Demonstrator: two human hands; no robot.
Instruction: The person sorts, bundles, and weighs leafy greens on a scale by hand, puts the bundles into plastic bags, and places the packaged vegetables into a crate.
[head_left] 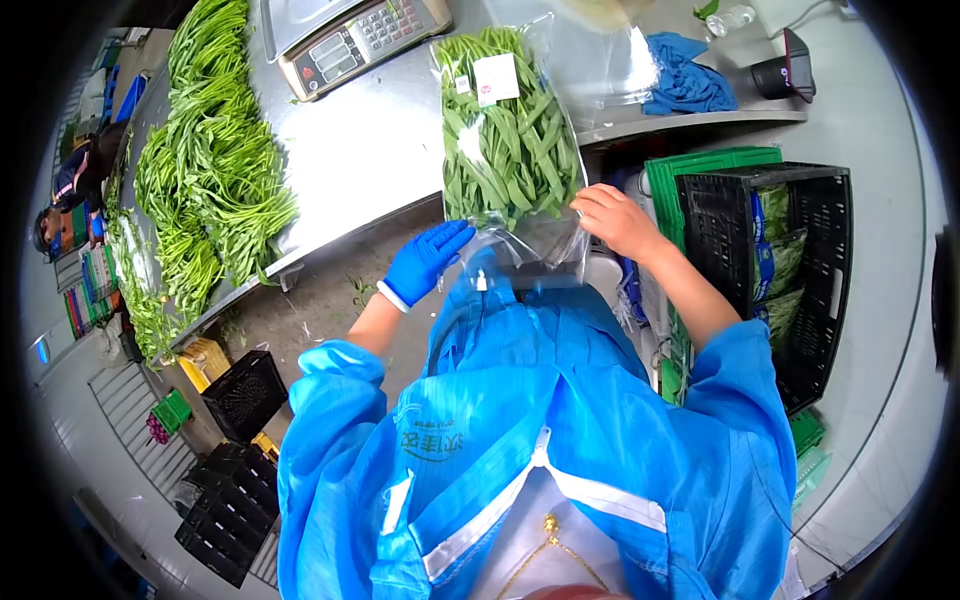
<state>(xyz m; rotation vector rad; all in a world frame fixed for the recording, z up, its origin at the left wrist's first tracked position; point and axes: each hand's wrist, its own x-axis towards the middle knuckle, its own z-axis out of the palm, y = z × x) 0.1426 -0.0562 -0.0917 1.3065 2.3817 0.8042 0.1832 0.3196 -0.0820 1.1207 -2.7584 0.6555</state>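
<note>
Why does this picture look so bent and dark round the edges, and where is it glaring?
In the head view, likely a very wide lens: a rounded image, black corners; in the head view, white glare on the metal table and bright streaks on the clear bag; also there, the label's print is too small to read.

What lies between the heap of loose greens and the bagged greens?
In the head view, metal tabletop shows between them, with the scale standing farther back.

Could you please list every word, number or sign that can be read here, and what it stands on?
None reads with certainty.
Blue jacket: green print, too blurred.
White label on clear bag: too small.
Scale: key markings too small.
Packs in black crate: too blurred.
</note>
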